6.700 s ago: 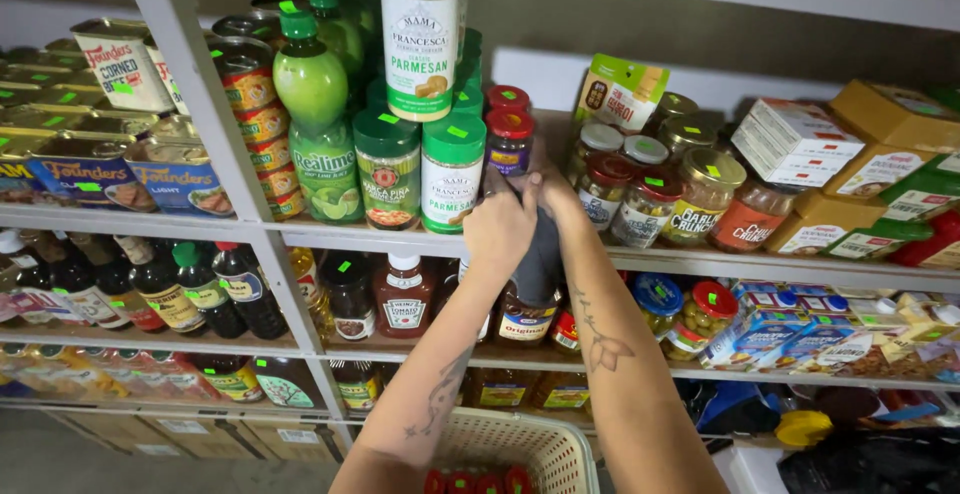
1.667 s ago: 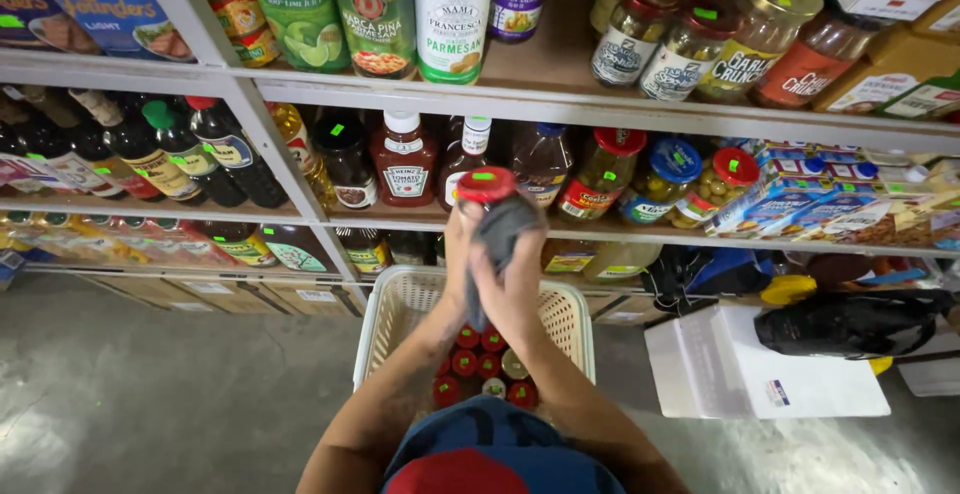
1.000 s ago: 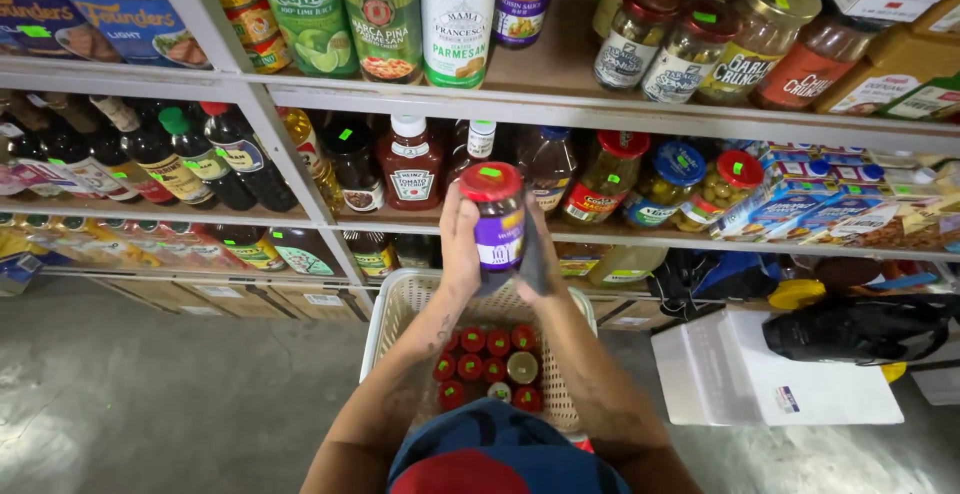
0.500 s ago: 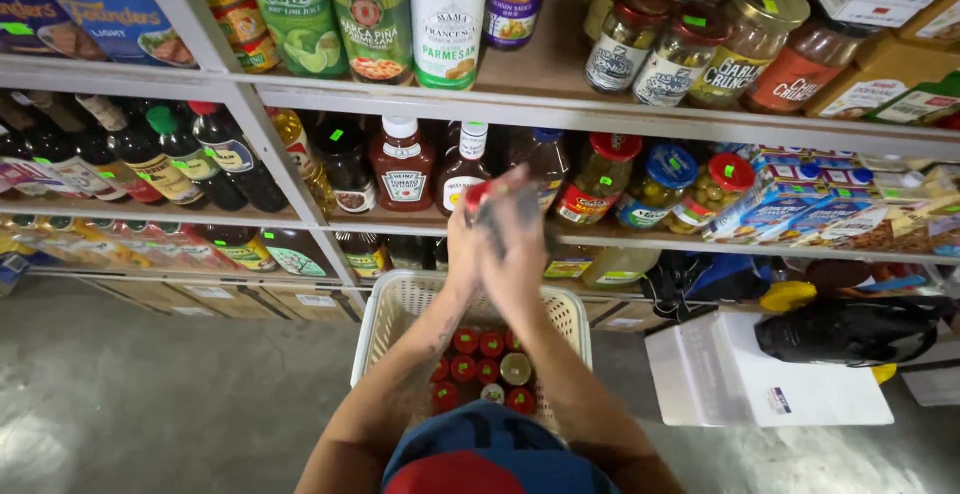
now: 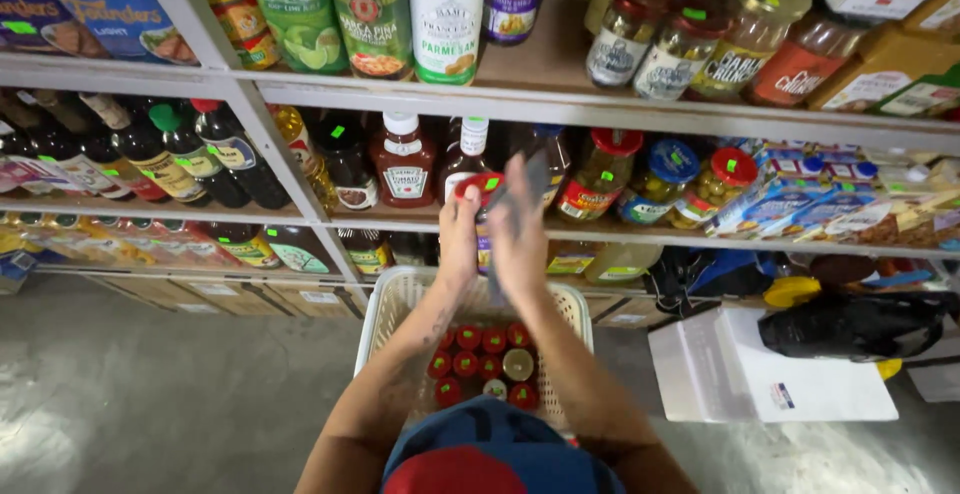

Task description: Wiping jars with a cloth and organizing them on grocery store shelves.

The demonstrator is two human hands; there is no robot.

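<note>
Two bare hands were raised together in front of the middle shelf [image 5: 640, 236], above a cream plastic basket [image 5: 392, 304]. Left hand [image 5: 459, 237]: fingers curled round a red-lidded jar [image 5: 482, 212], thumb side toward the lid, grip closed on the glass. Right hand [image 5: 520, 239]: pressed flat against the jar's other side with a grey cloth [image 5: 527, 182] under the fingers; blurred, so how tightly it gripped the cloth could not be told. Jar: held upright, just clear of the shelf's front edge, its body mostly covered by both hands and the cloth, its label unreadable.

Basket: on the floor just below the shelf, holding a cluster of red-lidded jars [image 5: 480, 354] and one pale-lidded one, with bare mesh along its left wall. Its near rim was hidden by the brim of a blue and red cap [image 5: 490, 454].

Open room: bare concrete floor [image 5: 150, 404] to the left; to the right a white box [image 5: 770, 374] and a black bag [image 5: 850, 324] stood near. Ketchup bottle [image 5: 403, 159] stood just left of the hands. Top shelf goods were cut off by the upper edge.
</note>
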